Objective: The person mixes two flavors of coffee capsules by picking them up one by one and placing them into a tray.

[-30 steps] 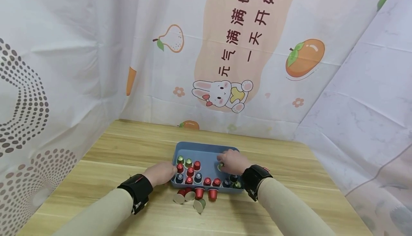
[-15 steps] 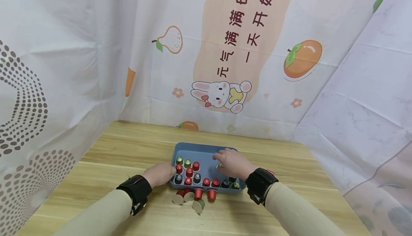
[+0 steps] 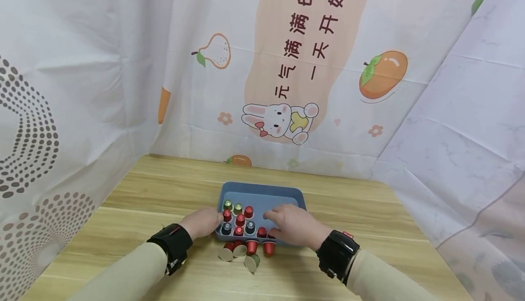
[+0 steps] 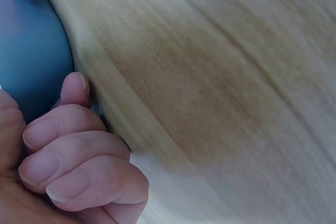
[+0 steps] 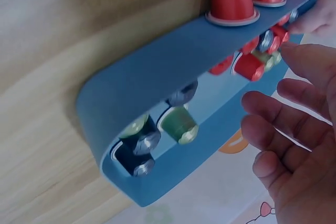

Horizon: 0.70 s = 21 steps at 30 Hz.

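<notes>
A blue tray [image 3: 262, 187] holds several upright coffee capsules in red, green and dark blue. My left hand [image 3: 203, 222] grips the tray's left wall, its fingers [image 4: 89, 135] curled at the outside near a corner. Over the tray's front right part hovers my right hand [image 3: 297, 225], with fingers apart and nothing in them. Below it, a green capsule [image 5: 179, 124] stands inside the tray, close to dark blue capsules [image 5: 144, 142] at the right end. In the head view the right hand hides these capsules.
In front of the tray, red capsules [image 3: 268, 248] stand rim down on the wooden table [image 3: 328, 264]. A green capsule [image 3: 252, 262] and two more red ones [image 3: 227, 251] lie tipped on their sides there. Printed curtains [image 3: 197, 123] close off the back and sides.
My right hand has let go of the green capsule inside the tray, lifted off, and moved left toward the tray's front edge. The left hand has stayed at the tray's left side.
</notes>
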Motion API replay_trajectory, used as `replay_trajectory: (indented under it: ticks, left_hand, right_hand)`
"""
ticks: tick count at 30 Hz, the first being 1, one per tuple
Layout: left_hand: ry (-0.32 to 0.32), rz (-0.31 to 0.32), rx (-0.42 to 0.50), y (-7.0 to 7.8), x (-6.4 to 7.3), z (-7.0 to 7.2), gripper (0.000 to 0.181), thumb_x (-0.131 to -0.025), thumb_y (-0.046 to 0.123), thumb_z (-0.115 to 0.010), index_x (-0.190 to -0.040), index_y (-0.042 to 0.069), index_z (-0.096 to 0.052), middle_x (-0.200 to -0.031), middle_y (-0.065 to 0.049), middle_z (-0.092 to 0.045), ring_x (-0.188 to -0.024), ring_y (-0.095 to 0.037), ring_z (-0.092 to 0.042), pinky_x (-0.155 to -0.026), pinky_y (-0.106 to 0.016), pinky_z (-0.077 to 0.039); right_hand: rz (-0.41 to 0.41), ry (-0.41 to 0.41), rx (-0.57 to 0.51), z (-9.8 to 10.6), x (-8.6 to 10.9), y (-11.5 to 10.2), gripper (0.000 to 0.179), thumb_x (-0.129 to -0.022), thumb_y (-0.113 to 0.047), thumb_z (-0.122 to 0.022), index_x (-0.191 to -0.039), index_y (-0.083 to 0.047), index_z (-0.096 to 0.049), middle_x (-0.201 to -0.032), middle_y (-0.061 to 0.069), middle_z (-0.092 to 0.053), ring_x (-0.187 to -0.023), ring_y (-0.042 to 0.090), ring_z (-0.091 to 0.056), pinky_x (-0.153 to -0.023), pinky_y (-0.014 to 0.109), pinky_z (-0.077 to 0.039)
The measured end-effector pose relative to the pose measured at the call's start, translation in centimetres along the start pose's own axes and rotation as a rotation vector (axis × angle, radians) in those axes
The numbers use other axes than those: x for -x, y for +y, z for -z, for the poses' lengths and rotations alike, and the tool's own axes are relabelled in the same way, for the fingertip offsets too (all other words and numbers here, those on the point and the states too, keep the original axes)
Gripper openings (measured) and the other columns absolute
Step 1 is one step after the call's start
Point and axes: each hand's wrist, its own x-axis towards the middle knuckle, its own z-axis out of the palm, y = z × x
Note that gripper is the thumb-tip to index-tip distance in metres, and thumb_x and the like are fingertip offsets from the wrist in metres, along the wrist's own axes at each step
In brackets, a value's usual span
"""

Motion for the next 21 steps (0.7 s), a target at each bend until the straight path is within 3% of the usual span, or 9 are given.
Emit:
replay_trajectory:
  ticks: [4, 13, 18, 21]
  left_hand:
    - [-0.001, 0.010, 0.013, -0.1, 0.1, -0.1, 0.025, -0.099, 0.004, -0.048, -0.076, 0.010, -0.056, -0.070, -0.003, -0.048, -0.066, -0.018, -0.043, -0.066, -0.035, -0.038]
    - [-0.010, -0.030, -0.032, -0.1, 0.1, -0.1, 0.024, -0.098, 0.002, -0.049, -0.077, 0.010, -0.057, -0.072, -0.001, -0.048, -0.067, -0.017, -0.042, -0.066, -0.034, -0.039]
    - [-0.004, -0.078, -0.112, -0.1, 0.1, -0.1, 0.020, -0.095, 0.000, -0.054, -0.078, 0.009, -0.057, -0.072, -0.001, -0.049, -0.066, -0.016, -0.041, -0.066, -0.033, -0.041]
    - [-0.008, -0.077, -0.116, -0.1, 0.0, -0.1, 0.019, -0.095, 0.000, -0.054, -0.079, 0.010, -0.057, -0.073, -0.001, -0.049, -0.067, -0.016, -0.042, -0.066, -0.033, -0.041]
  right_hand:
    - [0.010, 0.012, 0.010, -0.2, 0.3, -0.7, 0.028, -0.090, -0.020, -0.078, -0.115, -0.010, -0.071, -0.090, 0.000, -0.071, -0.076, 0.010, -0.061, -0.070, 0.025, -0.053]
    - [-0.011, -0.017, -0.022, -0.6, 1.0, -1.6, 0.019, -0.092, -0.022, -0.077, -0.106, -0.012, -0.068, -0.077, -0.008, -0.057, -0.065, 0.003, -0.047, -0.059, 0.019, -0.041]
    - [-0.034, -0.025, -0.048, -1.0, 1.3, -1.9, 0.020, -0.092, -0.022, -0.076, -0.107, -0.013, -0.067, -0.079, -0.011, -0.055, -0.066, 0.001, -0.046, -0.060, 0.019, -0.042]
    - [-0.041, -0.031, -0.068, -1.2, 1.5, -2.1, 0.020, -0.092, -0.022, -0.077, -0.108, -0.015, -0.067, -0.082, -0.011, -0.057, -0.066, 0.000, -0.047, -0.061, 0.018, -0.044]
